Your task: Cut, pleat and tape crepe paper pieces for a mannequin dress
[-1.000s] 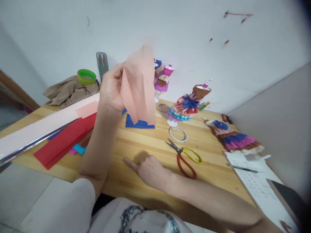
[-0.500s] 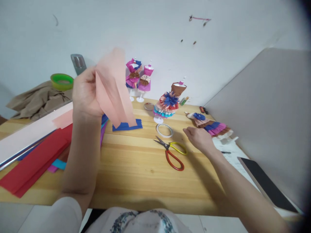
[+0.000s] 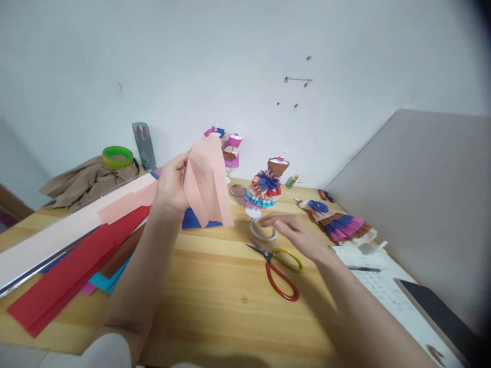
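Note:
My left hand (image 3: 173, 181) grips a sheet of peach crepe paper (image 3: 207, 181) by its left edge, creased and hanging over a folded blue paper strip (image 3: 195, 219). My right hand (image 3: 293, 232) reaches over the table with its fingers stretched out, just above the right side of a white tape roll (image 3: 254, 230). Whether the fingertips touch the roll I cannot tell. Below that hand lie scissors (image 3: 269, 259) with one red and one yellow handle, blades pointing left. Behind the roll stands a small dress form (image 3: 264, 189) in a ruffled paper dress with a blue flower.
Coloured paper strips (image 3: 76, 266) spread over the left side. Green tape (image 3: 117, 157) sits on brown cloth (image 3: 84, 181), near a grey bottle (image 3: 143, 145). Another paper dress (image 3: 341, 225), a pen (image 3: 364, 269) and a dark tablet (image 3: 433, 312) lie right. More dress forms (image 3: 232, 153) stand behind.
The view has tilted up. My left hand has lowered the peach paper. My right hand has moved left to the tape roll, its closed fingers now stretched out.

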`<state>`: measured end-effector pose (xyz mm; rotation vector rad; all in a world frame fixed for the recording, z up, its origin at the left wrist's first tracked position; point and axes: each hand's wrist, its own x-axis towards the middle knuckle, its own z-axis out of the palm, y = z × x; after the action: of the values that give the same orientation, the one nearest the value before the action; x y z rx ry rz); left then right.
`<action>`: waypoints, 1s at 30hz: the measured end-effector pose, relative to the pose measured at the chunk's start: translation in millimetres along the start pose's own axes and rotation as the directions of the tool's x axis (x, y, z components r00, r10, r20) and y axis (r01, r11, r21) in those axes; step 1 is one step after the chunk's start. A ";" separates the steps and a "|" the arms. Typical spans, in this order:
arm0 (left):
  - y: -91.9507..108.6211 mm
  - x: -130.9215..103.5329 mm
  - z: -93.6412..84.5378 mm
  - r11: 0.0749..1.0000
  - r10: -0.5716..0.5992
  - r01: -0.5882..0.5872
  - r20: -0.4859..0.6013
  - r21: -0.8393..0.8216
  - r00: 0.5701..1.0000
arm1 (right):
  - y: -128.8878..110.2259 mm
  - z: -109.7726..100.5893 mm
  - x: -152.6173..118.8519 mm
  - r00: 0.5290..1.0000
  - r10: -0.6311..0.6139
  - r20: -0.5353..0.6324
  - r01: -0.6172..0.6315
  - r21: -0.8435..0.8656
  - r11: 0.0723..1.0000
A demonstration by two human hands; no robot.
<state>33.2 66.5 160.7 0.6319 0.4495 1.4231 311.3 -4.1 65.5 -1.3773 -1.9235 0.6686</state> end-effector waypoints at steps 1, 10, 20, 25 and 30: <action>-4.1 1.3 -0.5 1.000 0.009 -0.009 0.007 0.010 1.000 | -14.5 13.2 5.3 0.998 -0.045 0.053 0.032 0.227 0.973; -55.4 5.0 -17.1 0.930 0.365 -0.364 -0.029 0.052 0.930 | -53.9 87.8 43.7 0.993 0.115 -0.030 -0.015 0.929 0.370; -65.6 -13.0 -102.7 0.815 -0.293 0.240 0.018 0.528 0.956 | 9.7 75.4 16.8 0.969 0.248 0.003 -0.165 0.753 0.637; -85.1 -27.1 -127.2 0.672 -0.267 0.135 0.069 0.728 0.961 | 20.8 83.0 -1.5 0.985 0.171 -0.003 -0.128 0.648 0.751; -90.7 -43.9 -148.0 0.393 -0.132 -0.174 0.243 0.903 0.961 | 32.9 91.6 -13.6 0.986 -0.001 -0.169 0.069 0.397 0.915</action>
<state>3.4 40.0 -13.9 1.7529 1.0380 0.9533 264.2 -9.0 -20.6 -1.0977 -1.5660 0.8497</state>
